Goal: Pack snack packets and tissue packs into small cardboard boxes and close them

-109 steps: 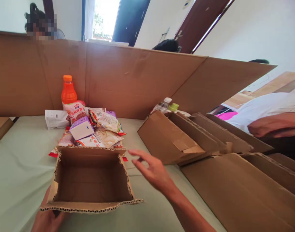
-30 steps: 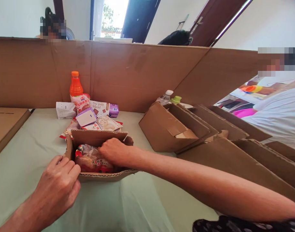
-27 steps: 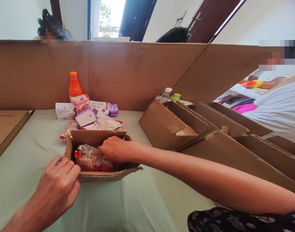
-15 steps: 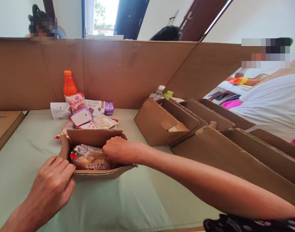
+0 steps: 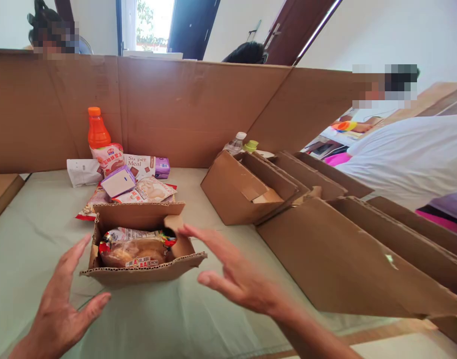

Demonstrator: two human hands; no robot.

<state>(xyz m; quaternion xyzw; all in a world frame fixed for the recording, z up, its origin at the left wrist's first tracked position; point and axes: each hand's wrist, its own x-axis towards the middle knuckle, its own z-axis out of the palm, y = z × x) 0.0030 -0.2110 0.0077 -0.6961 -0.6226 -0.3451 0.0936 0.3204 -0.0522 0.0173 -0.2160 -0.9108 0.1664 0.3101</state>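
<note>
A small open cardboard box [image 5: 146, 273] rests on the pale green cloth. Inside it lies a clear plastic bag of bread [image 5: 134, 249] with printed labels and colourful ends. My left hand [image 5: 62, 299] is beside the box's left end, thumb and fingers apart, holding nothing. On the other side, my right hand [image 5: 231, 274] is spread open near the box's right end, its index fingertip close to the upright end flap [image 5: 175, 223]; whether they touch I cannot tell. Behind the box is a pile of snack packets [image 5: 148, 190], with a white and purple pack [image 5: 118, 182] on top.
An orange drink bottle [image 5: 98, 130] stands at the back by a tall cardboard partition [image 5: 198, 99]. Several open cardboard boxes [image 5: 325, 249] fill the right side, with a clear bottle [image 5: 235, 143] behind them. Other people are beyond the partition and at the right.
My right hand has come out of the box and off the bread bag, opening to the right. My left hand has let go of the box's left edge and spread its fingers.
</note>
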